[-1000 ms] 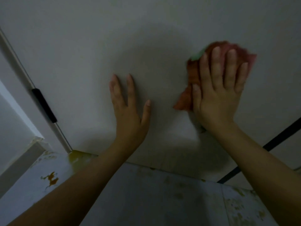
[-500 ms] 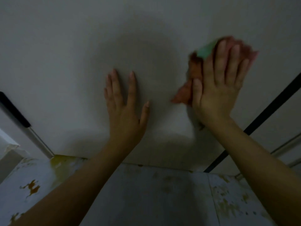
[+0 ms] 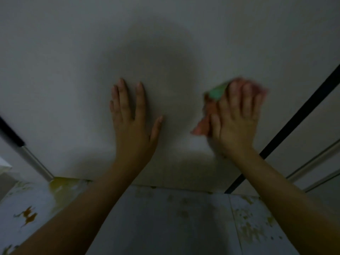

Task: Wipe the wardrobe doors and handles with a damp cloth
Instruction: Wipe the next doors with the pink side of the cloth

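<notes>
Far left, a black handle point(image 3: 10, 132) runs along the edge of the pale wardrobe door point(image 3: 73, 70), above a stained floor point(image 3: 165, 218). Next, the left hand point(image 3: 131, 124) lies flat on the door, fingers straight and spread, holding nothing. Further right, the right hand point(image 3: 236, 122) presses a reddish cloth point(image 3: 206, 118) with a green patch against the same door, fingers straight over it; it's blurred, so the cloth's folds are hard to read. Far right, a dark strip point(image 3: 287, 129) slants across.

Single head view, close up, facing wardrobe door point(image 3: 165, 43) and tilted down to floor point(image 3: 165, 218) at frame bottom.
</notes>
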{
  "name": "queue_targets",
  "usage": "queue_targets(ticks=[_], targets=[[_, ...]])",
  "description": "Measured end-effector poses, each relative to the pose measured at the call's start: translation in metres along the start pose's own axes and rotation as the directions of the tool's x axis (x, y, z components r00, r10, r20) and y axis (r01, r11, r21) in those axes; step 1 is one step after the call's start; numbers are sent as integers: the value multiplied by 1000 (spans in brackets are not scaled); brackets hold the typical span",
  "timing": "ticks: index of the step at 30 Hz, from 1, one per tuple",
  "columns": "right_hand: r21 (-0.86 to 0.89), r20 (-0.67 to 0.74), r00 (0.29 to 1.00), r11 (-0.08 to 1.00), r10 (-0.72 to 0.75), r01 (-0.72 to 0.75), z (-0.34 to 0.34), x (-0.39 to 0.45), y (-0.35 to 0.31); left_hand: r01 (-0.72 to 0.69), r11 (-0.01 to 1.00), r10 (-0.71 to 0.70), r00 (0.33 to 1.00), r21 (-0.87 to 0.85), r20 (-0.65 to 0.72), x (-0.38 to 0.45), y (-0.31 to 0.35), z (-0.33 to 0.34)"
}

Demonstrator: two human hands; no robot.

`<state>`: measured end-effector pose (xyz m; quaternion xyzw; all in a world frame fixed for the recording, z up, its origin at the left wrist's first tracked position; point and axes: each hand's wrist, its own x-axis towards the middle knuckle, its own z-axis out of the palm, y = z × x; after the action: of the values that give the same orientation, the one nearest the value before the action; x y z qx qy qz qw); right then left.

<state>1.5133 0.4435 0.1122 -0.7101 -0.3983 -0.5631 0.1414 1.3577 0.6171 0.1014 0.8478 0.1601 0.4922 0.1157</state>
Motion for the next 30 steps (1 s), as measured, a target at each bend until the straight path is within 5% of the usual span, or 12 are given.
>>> queue_targets(ticks=[4,7,11,14,19,21,24,25,28,30], targets=[[-7,-86,983,986,164,-165,1,44,-19,-16,1000,16,1000,-16,18,0,-5,-2],[21,77,976,979,-205,204,19,-1,-43,-60,998,60,998,-8,10,-1,-11,-5],[0,229,822,845,-521,535,28,-57,-39,-78,993,73,996,85,59,-9,-33,-16],[21,162,881,895,-443,446,21,-38,-36,99,993,-102,994,68,44,-16,-53,-26],[-37,14,957,956,-290,291,34,24,-81,202,976,-207,976,81,59,-30,-81,-25],[-24,137,857,864,-496,504,46,12,-94,215,973,-219,974,80,54,-36,-86,-19],[7,393,460,503,-796,864,50,-54,-81,205,975,-208,978,86,22,-37,-89,-11],[23,430,400,452,-810,891,49,-70,-70,202,976,-204,979,79,17,-36,-90,-10],[46,431,373,432,-822,901,50,-81,-51,190,980,-191,981,55,21,-43,-96,-9],[58,390,479,540,-787,840,50,-75,-55,210,977,-212,977,42,36,-53,-104,-6]])
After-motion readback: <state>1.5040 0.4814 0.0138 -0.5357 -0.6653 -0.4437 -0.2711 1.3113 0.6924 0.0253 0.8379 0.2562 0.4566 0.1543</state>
